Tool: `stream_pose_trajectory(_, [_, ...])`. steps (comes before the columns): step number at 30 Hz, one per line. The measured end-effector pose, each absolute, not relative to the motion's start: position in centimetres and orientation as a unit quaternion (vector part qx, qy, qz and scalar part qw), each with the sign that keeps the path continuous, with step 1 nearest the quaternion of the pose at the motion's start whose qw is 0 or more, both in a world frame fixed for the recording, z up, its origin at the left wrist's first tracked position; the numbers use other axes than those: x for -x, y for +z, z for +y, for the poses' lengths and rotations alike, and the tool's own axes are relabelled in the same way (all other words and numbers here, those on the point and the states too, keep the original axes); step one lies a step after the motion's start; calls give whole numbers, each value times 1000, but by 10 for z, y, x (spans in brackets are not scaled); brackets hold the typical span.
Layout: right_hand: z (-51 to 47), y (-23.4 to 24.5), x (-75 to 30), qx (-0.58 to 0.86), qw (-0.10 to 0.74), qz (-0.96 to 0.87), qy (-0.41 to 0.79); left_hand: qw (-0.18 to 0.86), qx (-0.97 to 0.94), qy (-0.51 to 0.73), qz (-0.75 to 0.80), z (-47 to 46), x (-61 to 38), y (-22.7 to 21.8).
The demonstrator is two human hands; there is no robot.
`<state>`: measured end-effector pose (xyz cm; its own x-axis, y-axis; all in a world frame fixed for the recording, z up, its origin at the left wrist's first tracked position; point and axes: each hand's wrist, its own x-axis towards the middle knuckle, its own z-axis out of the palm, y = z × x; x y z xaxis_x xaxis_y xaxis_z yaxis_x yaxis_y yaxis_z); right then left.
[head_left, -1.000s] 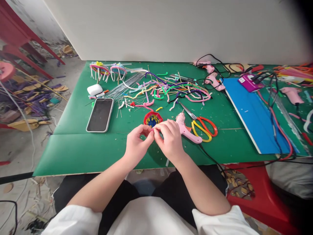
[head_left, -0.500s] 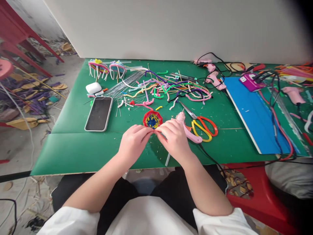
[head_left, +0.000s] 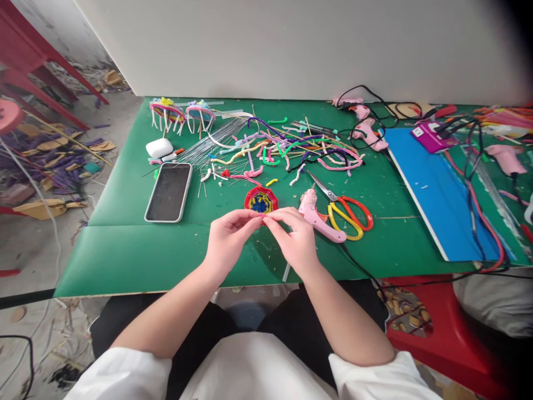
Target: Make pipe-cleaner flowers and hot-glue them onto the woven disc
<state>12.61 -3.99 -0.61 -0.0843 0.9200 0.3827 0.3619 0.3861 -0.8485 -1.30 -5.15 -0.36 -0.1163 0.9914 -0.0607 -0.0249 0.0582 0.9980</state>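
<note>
My left hand (head_left: 228, 238) and my right hand (head_left: 296, 239) meet fingertip to fingertip over the table, each in a closed pinch. Whatever sits between the fingertips is too small to make out. Just beyond them is a round disc (head_left: 261, 199) with a red rim and yellow and blue rings, its near edge partly covered by my fingers. To the right of my right hand lies a pink glue gun (head_left: 320, 221). Touching or close beside it are scissors (head_left: 352, 214) with one yellow and one orange handle loop.
Pipe cleaners (head_left: 287, 145) and thin wires spread across the back. A phone (head_left: 169, 193), a white case (head_left: 159, 148) and two small umbrella-like pieces (head_left: 167, 114) occupy the left. Rightward lie a blue board (head_left: 433, 205), a purple power block (head_left: 433, 137), cables and more glue guns.
My fingers have shifted their pinch slightly, and both wrists have turned a little, with the thumbs now more visible. The view has shifted slightly; the table things stay put.
</note>
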Motion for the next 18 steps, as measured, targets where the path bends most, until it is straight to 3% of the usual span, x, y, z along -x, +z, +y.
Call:
stream_pose_trajectory(7, [-34,4,-139,446,433,-764,173,256,-672,428,548,-51,21,6])
stream_pose_trajectory(18, [-37,-5,-129,482,416,-742,209,311,-608,451,575,-54,15,-1])
